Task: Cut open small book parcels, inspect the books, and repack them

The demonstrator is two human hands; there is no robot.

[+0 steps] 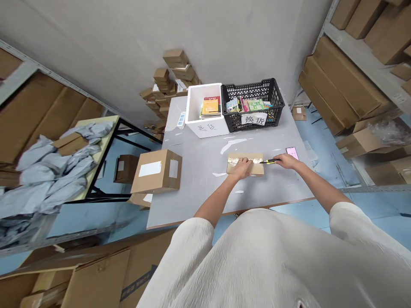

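Note:
A small cardboard box (257,169) with shiny clear tape along its top lies near the front of the grey table (199,171). My left hand (242,168) rests on the box's left part, pressing on its top. In my right hand (285,161), closed round its handle, is a black and yellow cutter (270,161); its tip meets the taped top at the right side of the box. A phone (292,153) with a lit pink screen lies just beyond my right hand.
Behind the box stand a white foam bin (208,130) and a black crate (278,112), both holding books. A larger carton (154,182) sits at the table's left edge. Farther left, grey bags (41,171) cover a side table. Cartons fill shelves on both sides.

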